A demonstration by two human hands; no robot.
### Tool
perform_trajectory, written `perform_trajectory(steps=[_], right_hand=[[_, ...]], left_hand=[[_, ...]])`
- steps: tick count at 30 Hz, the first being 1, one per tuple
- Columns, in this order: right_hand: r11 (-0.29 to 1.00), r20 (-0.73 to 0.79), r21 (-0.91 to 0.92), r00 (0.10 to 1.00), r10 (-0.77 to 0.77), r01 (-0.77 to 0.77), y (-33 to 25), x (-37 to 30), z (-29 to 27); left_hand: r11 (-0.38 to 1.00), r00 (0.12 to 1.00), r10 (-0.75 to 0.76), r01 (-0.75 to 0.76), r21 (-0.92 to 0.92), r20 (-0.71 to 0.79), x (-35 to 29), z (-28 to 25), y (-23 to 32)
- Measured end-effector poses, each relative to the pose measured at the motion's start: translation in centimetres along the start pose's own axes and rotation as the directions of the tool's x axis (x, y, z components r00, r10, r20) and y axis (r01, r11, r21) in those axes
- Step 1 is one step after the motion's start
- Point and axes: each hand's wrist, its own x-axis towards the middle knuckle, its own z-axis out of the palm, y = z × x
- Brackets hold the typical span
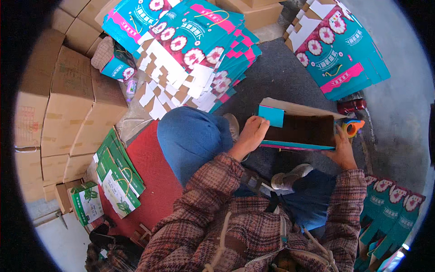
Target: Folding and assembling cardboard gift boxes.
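Observation:
In front of me is an opened cardboard gift box (297,146), long and narrow, teal outside and brown within. My left hand (253,134) pinches its left end, where a small teal flap (271,116) folds inward over the opening. At the opposite end, my right hand (342,152) grips the short wall, thumb on the rim and fingers along the outside. The inside of the box is dark, and I see nothing lying in it. Just beyond my right fingers is an orange tape dispenser (351,129), partly behind the box's corner.
Flat teal and pink cartons lie piled (199,41) ahead, with another stack (337,54) at the far right and more cartons (389,211) at the lower right. A dark red cylinder (351,106) lies beyond the tape. Brown boxes (68,99) and green cartons (118,174) stand left.

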Motion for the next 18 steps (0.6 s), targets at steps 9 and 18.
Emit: perform_trajectory(steps=[9, 18], right_hand=[[0.988, 0.475, 0.137, 0.880, -0.008, -0.065, 0.6, 2.9, 0.1], [0.992, 0.543, 0.112, 0.839, -0.015, -0.055, 3.1, 3.9, 0.7]], left_hand=[[0.992, 0.999, -0.027, 0.021, -0.123, -0.045, -0.9, -0.4, -1.2], [0.769, 0.925, -0.375, 0.347, -0.537, 0.061, -1.9, -0.9, 0.2]])
